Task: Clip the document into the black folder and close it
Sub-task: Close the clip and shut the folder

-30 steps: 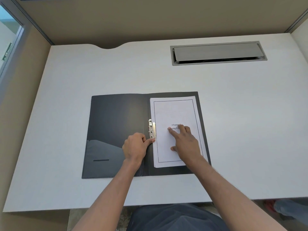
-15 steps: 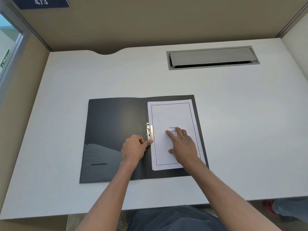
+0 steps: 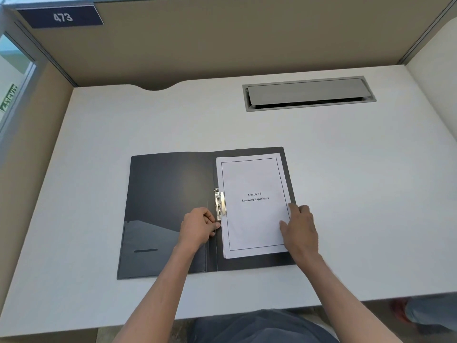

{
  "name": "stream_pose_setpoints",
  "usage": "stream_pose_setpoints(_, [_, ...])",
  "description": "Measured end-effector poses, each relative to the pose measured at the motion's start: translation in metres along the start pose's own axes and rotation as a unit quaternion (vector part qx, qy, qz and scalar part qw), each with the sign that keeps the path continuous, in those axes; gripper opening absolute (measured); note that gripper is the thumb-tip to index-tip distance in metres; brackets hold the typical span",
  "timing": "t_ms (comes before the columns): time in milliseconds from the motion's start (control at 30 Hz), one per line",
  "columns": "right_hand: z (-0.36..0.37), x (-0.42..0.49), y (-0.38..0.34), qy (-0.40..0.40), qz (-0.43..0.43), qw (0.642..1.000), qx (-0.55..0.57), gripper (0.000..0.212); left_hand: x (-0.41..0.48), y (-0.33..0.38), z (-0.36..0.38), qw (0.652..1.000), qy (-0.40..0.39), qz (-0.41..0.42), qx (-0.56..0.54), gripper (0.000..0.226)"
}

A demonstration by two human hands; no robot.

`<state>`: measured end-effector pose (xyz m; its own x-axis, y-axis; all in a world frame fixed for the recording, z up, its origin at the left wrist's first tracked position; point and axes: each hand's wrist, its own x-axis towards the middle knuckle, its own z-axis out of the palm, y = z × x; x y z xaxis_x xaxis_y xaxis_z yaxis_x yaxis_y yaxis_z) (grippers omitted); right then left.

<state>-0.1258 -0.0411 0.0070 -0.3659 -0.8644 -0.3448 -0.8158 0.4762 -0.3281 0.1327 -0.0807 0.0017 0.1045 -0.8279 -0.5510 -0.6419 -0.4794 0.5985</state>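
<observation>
A black folder point(image 3: 168, 194) lies open and flat on the white desk. On its right half rests a white document point(image 3: 252, 219) headed "Chapter 6 Learning Experience". A metal clip point(image 3: 219, 203) lies over the paper's left edge at the spine. My left hand point(image 3: 199, 227) is curled, with its fingertips touching the lower end of the clip. My right hand point(image 3: 300, 230) rests flat at the document's right edge, fingers spread over paper and folder, holding nothing.
The white desk point(image 3: 346, 169) has a grey cable hatch point(image 3: 309, 93) at the back right. Beige partition walls stand behind and to both sides, with a sign reading 473 point(image 3: 63, 17) at the upper left.
My right hand slid from the middle of the page to its right edge, uncovering the title. My left hand stayed by the clip. The view tilted up a little.
</observation>
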Motion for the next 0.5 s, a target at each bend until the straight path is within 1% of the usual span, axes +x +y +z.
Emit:
stream_pose_setpoints(233, [-0.0008,-0.0026,0.0042,-0.013,0.0,1.0,0.027,0.053,0.0,-0.0011,0.0014,1.0,-0.01,0.005,-0.009,0.02])
stream_pose_setpoints(500, [-0.0018,-0.0093,0.0059,-0.019,0.0,1.0,-0.001,0.052,-0.0008,0.0027,0.0006,1.0,-0.013,0.0,-0.004,0.019])
